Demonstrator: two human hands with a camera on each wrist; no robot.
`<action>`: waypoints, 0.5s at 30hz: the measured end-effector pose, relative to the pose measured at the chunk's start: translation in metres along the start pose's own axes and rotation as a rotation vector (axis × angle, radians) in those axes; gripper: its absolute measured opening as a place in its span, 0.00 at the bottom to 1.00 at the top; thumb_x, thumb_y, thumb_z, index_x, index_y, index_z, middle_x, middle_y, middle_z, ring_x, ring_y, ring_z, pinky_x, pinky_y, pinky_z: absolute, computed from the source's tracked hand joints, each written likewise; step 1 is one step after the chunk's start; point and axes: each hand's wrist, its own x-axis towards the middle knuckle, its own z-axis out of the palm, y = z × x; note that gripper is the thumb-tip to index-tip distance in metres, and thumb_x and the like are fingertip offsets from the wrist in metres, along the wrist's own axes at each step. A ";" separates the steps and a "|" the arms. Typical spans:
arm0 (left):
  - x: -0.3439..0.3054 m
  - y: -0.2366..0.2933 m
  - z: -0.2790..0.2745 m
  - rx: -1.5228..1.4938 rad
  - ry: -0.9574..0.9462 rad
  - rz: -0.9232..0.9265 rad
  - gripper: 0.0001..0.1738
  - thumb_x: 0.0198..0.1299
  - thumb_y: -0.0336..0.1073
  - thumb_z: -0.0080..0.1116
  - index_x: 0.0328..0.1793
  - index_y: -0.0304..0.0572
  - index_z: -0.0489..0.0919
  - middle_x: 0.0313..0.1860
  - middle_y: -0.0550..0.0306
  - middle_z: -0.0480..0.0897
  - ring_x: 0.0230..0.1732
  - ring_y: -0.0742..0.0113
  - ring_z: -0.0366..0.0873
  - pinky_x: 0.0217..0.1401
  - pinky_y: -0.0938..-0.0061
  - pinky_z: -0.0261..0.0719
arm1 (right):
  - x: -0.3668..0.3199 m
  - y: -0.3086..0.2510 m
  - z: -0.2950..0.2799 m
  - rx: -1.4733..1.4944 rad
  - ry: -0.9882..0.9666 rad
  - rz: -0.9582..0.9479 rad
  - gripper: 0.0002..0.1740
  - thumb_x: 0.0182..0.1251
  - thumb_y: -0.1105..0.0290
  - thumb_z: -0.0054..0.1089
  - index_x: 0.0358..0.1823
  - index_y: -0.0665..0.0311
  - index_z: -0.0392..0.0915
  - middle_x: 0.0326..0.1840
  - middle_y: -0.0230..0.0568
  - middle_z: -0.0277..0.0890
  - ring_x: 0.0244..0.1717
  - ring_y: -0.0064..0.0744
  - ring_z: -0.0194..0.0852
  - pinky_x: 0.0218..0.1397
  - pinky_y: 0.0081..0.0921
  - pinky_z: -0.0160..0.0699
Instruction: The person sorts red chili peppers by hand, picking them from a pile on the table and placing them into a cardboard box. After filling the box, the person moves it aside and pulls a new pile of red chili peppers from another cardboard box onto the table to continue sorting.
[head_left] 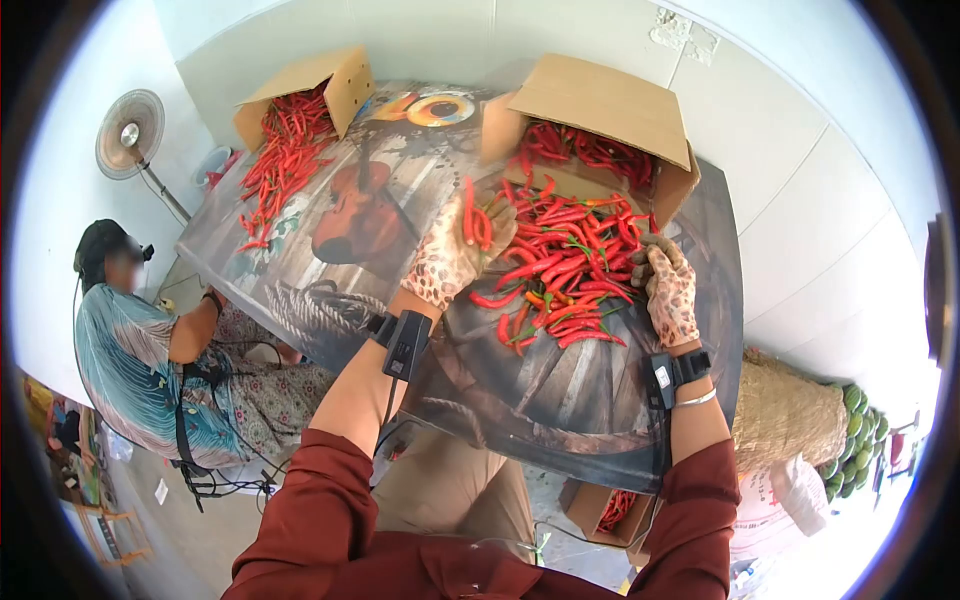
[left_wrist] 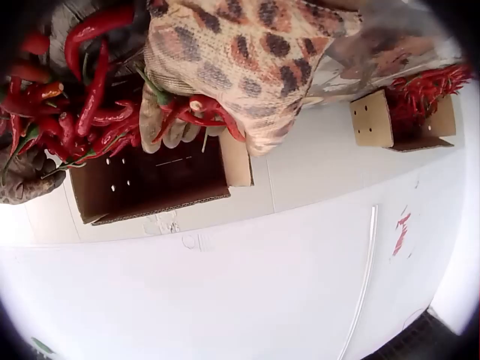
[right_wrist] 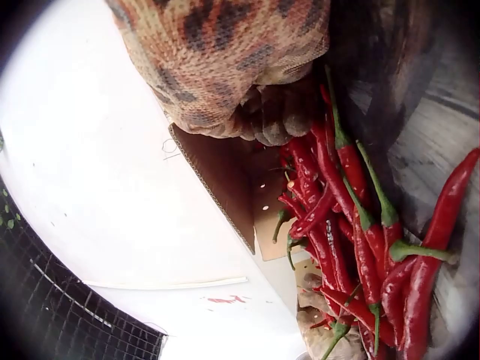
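Observation:
Several red chili peppers (head_left: 483, 230) are in my left hand (head_left: 447, 257), which wears a spotted glove with grey-brown fingers. The fingers curl round them at the left edge of a loose chili pile (head_left: 570, 265) on the table. In the left wrist view, stems and red tips of the held chilies (left_wrist: 199, 112) stick out beside the fingers. My right hand (head_left: 670, 295), in a matching glove, is at the pile's right edge. Its fingers (right_wrist: 274, 124) bend inward close over the chilies in the right wrist view; I cannot tell whether they hold one.
An open cardboard box (head_left: 600, 100) of chilies lies behind the pile, its mouth facing me. Another box (head_left: 350, 95) spills chilies at the table's far left. A person (head_left: 140, 350) sits left, near a fan (head_left: 130, 135). A sack (head_left: 790, 405) and green produce (head_left: 855, 445) stand right.

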 end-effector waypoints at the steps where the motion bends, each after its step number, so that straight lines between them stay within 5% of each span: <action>1: 0.000 0.003 0.000 -0.108 -0.022 -0.047 0.31 0.66 0.51 0.47 0.63 0.31 0.64 0.59 0.39 0.71 0.57 0.48 0.73 0.58 0.57 0.77 | 0.000 0.000 0.000 0.002 -0.003 -0.010 0.12 0.69 0.71 0.49 0.50 0.66 0.75 0.31 0.35 0.77 0.24 0.19 0.71 0.31 0.17 0.74; 2: 0.000 0.005 0.001 -0.108 -0.038 -0.037 0.37 0.66 0.58 0.43 0.66 0.31 0.61 0.62 0.38 0.69 0.60 0.47 0.70 0.62 0.53 0.73 | 0.002 -0.001 0.002 -0.003 -0.011 -0.009 0.12 0.69 0.71 0.49 0.50 0.66 0.75 0.31 0.35 0.77 0.24 0.19 0.71 0.31 0.17 0.74; 9: -0.006 0.006 0.007 -0.189 0.004 -0.041 0.38 0.66 0.58 0.43 0.68 0.31 0.59 0.64 0.37 0.66 0.64 0.46 0.66 0.66 0.50 0.67 | 0.002 0.001 0.002 0.065 0.037 0.030 0.12 0.69 0.72 0.48 0.50 0.68 0.74 0.30 0.36 0.74 0.26 0.22 0.71 0.32 0.19 0.75; 13: 0.004 0.008 -0.011 -0.222 -0.098 -0.059 0.26 0.67 0.43 0.48 0.63 0.30 0.65 0.59 0.40 0.71 0.60 0.49 0.72 0.58 0.57 0.77 | -0.001 0.000 0.002 0.057 0.038 -0.017 0.12 0.70 0.72 0.48 0.50 0.69 0.74 0.29 0.36 0.73 0.25 0.22 0.71 0.30 0.19 0.75; 14: -0.004 0.008 -0.001 -0.204 0.029 -0.090 0.16 0.66 0.33 0.48 0.56 0.30 0.70 0.45 0.48 0.77 0.44 0.60 0.79 0.39 0.73 0.82 | -0.002 0.001 0.001 0.072 0.059 -0.008 0.12 0.69 0.72 0.48 0.49 0.69 0.74 0.30 0.36 0.73 0.25 0.22 0.71 0.29 0.19 0.75; 15: 0.000 0.006 -0.006 -0.216 0.016 -0.111 0.16 0.66 0.33 0.48 0.56 0.30 0.70 0.45 0.48 0.77 0.44 0.60 0.79 0.39 0.73 0.82 | -0.002 0.001 0.001 0.085 0.079 -0.002 0.12 0.69 0.72 0.48 0.49 0.70 0.74 0.30 0.36 0.73 0.24 0.22 0.70 0.28 0.19 0.75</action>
